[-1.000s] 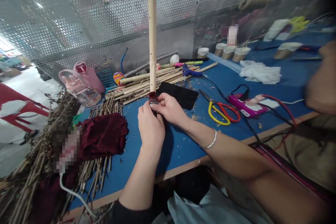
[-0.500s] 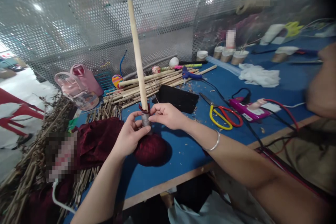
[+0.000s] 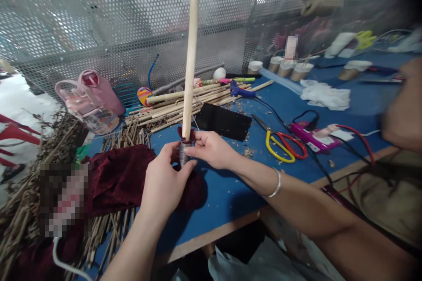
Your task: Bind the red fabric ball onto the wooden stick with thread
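Observation:
A pale wooden stick (image 3: 190, 52) stands nearly upright, its lower end wrapped in dark red velvet cloth with a ruffled edge (image 3: 185, 135). Grey thread or wire (image 3: 183, 154) is wound round this neck. Below it a dark red velvet ball (image 3: 193, 193) is partly hidden behind my left hand. My left hand (image 3: 168, 175) is closed round the wound neck, thumb in front. My right hand (image 3: 212, 150), with a silver bangle on its wrist, pinches at the neck from the right. A thin strand (image 3: 194, 118) rises by its fingers; its hold on it is partly hidden.
Behind lie wooden sticks (image 3: 168, 112), a blue glue gun (image 3: 242, 90) and black cloth (image 3: 224, 120). Scissors (image 3: 280, 145) and a purple power strip (image 3: 314, 138) are right. Red velvet (image 3: 121, 175) and dried stems (image 3: 20, 202) lie left. Another person's arm (image 3: 402, 105) shows at right.
The stick has swung from leaning left to leaning slightly right. My left hand has turned further over the neck and now covers more of the velvet ball. The view has shifted slightly.

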{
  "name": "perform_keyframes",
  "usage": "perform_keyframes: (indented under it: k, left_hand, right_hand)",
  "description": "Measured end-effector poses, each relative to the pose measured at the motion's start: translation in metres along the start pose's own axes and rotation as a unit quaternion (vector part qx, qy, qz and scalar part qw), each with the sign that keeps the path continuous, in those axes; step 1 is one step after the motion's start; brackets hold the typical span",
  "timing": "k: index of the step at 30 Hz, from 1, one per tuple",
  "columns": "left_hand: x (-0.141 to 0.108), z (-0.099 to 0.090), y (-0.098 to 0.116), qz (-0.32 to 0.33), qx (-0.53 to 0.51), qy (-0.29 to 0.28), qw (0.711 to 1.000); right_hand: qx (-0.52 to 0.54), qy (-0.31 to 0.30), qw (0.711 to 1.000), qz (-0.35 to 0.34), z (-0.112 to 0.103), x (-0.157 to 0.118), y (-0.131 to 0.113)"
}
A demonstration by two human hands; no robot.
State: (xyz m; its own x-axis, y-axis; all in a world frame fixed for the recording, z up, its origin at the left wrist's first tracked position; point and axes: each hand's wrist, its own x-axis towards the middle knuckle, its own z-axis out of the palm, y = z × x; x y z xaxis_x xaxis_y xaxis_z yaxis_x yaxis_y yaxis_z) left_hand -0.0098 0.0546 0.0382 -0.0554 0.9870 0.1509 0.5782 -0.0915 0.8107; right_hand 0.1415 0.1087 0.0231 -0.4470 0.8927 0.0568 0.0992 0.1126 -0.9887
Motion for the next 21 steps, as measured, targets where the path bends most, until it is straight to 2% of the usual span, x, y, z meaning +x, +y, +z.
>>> perform_keyframes:
  k: [2,5,9,12,14,16,19,21]
  left_hand:
    - [0.000,0.000,0.002,-0.001,0.024,0.001,1.000]
    - [0.001,-0.001,0.001,0.012,0.001,-0.025,1.000]
    - [-0.003,-0.009,-0.001,0.021,-0.078,-0.059,0.995]
    - [-0.016,-0.015,-0.006,-0.013,-0.170,-0.015,0.985]
    - [-0.025,-0.015,-0.009,-0.044,-0.245,0.010,0.968]
    - [-0.034,-0.012,-0.012,-0.068,-0.307,0.016,0.949]
    - [-0.046,-0.003,-0.011,-0.104,-0.355,0.048,0.928]
    - [-0.052,0.003,-0.009,-0.100,-0.386,0.082,0.913]
  right_hand:
    - [-0.011,0.004,1.000,0.010,0.002,0.001,0.001]
    - [-0.017,-0.006,1.000,0.004,0.005,0.000,0.004]
    - [-0.018,-0.079,0.994,-0.077,0.002,-0.001,0.004]
    - [-0.146,-0.136,0.970,-0.141,-0.012,0.012,-0.002]
    - [-0.272,-0.107,0.940,-0.173,-0.025,0.033,-0.009]
    - [-0.323,-0.015,0.930,-0.175,-0.039,0.062,-0.019]
    - [-0.270,0.118,0.945,-0.142,-0.060,0.110,-0.039]
    - [-0.234,0.154,0.951,-0.129,-0.075,0.136,-0.057]
